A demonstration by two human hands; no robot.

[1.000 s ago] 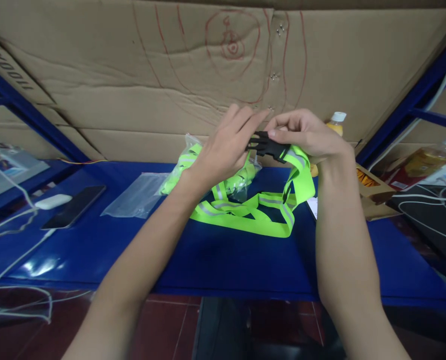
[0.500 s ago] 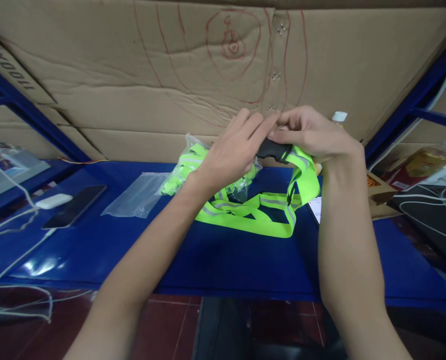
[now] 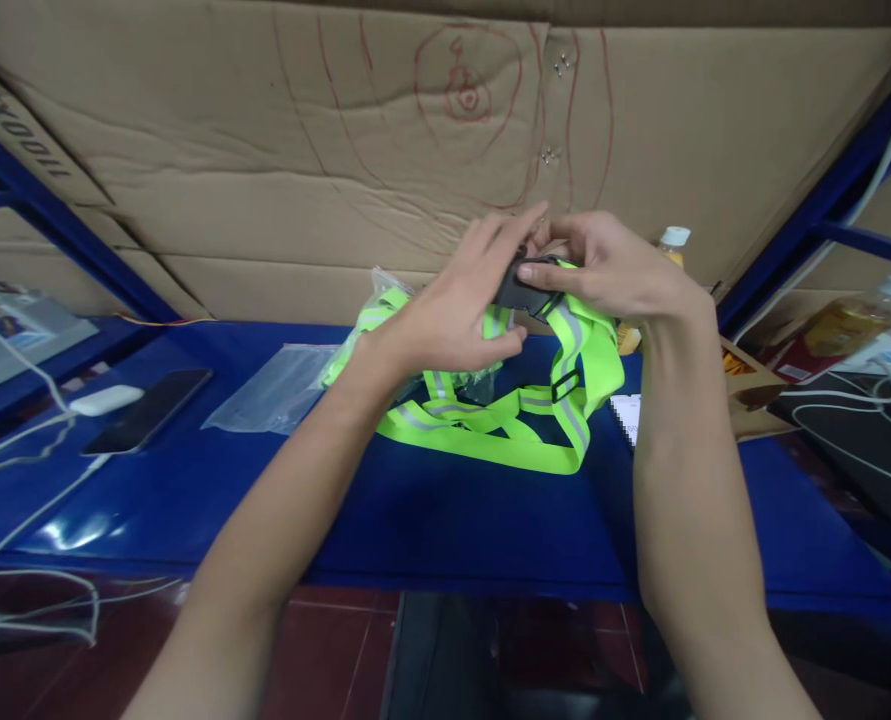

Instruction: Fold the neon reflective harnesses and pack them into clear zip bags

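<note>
A black buckle point(image 3: 524, 290) on a neon green reflective strap point(image 3: 490, 452) is held above the blue shelf. My right hand point(image 3: 602, 265) pinches the buckle with its thumb on the front face. Beside it, my left hand point(image 3: 467, 295) has its thumb apart and lower, its fingers reaching up behind the buckle; whether they grip it is hidden. The strap hangs from the buckle and lies in loops on the shelf, with a small black slider point(image 3: 565, 386) on it. Behind my left hand lies a clear bag point(image 3: 380, 290) with more green strap.
A flat clear bag point(image 3: 269, 390), a dark phone point(image 3: 149, 410) and a white case point(image 3: 106, 401) with cables lie on the blue shelf point(image 3: 490, 530). At right are a lit phone point(image 3: 625, 415), bottles point(image 3: 854, 325) and an open carton point(image 3: 752, 395). Cardboard point(image 3: 190, 120) stands behind.
The buckle has shifted slightly left and its front shows more. My left thumb has come away from the buckle and dropped. My right thumb now presses on the buckle's face.
</note>
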